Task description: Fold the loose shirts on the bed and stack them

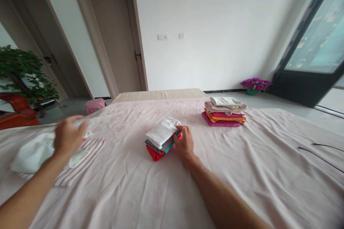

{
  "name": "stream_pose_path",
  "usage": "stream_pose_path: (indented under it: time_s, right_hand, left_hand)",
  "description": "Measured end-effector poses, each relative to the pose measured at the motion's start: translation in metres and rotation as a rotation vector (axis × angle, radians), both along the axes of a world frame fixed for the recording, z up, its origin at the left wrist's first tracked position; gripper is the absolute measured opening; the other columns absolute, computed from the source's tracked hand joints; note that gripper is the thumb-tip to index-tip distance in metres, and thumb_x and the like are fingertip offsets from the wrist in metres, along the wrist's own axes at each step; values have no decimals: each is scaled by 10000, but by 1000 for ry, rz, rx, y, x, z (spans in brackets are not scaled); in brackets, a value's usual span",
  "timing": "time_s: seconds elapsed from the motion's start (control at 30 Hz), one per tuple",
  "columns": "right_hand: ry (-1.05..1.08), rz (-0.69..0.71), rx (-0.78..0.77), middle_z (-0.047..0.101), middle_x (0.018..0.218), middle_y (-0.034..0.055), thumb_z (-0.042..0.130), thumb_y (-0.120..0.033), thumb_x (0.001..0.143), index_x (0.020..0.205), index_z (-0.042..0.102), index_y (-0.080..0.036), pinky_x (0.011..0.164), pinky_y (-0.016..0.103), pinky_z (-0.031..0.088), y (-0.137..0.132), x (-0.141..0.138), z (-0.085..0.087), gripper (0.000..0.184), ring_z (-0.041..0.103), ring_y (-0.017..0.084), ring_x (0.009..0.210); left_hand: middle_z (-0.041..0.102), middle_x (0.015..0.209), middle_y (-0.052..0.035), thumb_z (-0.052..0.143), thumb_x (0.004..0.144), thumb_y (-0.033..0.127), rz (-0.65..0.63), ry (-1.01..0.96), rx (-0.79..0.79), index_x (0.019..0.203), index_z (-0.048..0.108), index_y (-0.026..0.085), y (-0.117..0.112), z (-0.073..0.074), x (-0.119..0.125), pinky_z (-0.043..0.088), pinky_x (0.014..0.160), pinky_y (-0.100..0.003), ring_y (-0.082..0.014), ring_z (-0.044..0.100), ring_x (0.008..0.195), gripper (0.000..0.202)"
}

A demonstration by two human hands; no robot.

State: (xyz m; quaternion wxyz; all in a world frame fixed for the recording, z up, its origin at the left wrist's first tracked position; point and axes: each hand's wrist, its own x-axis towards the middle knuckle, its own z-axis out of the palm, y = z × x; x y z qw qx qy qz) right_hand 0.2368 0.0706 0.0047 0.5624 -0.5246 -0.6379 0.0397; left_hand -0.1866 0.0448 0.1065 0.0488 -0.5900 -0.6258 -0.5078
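My right hand (pixel 185 142) rests against the right side of a small stack of folded cloths (pixel 162 139), white on top, striped and red below; its fingers curl round the stack's edge. My left hand (pixel 68 135) is smeared by motion and sits on a loose white garment (pixel 32 155) at the left of the bed. That garment lies over a red-and-white striped cloth (pixel 80 164). The pink bedsheet (pixel 172 186) lies under everything.
A second, taller stack of folded clothes (pixel 224 111), white, pink, orange and magenta, stands at the far right of the bed. A black cable (pixel 319 154) lies on the sheet at right. Beyond the bed are a pink stool (pixel 94 105), a plant, doors and a flower pot.
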Motion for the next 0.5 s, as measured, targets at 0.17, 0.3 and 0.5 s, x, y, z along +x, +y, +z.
stream_pose_path:
  time_s: [0.17,0.3,0.5]
  right_hand:
    - [10,-10,-60,637,899,32,613,-206,787,998,591,-219,837,362,474,0,1,0,213,573,220,899]
    - [-62,67,-40,669,943,27,638,-203,783,1034,611,-239,870,359,461,-5,2,4,255,563,224,956]
    - [-108,88,-27,664,1016,41,615,-119,729,1083,614,-235,891,359,455,-8,1,6,372,558,229,992]
  left_hand:
    - [670,1170,-39,676,791,439,-506,303,-213,1118,655,265,-19,-34,158,457,1012,-381,-227,601,1128,370]
    - [693,1066,-37,672,786,328,-564,335,-243,1027,679,258,-21,-40,222,476,931,-355,-223,629,1034,250]
    - [653,784,3,662,780,436,-597,-566,-317,888,625,190,12,-33,209,530,710,-303,-162,634,729,271]
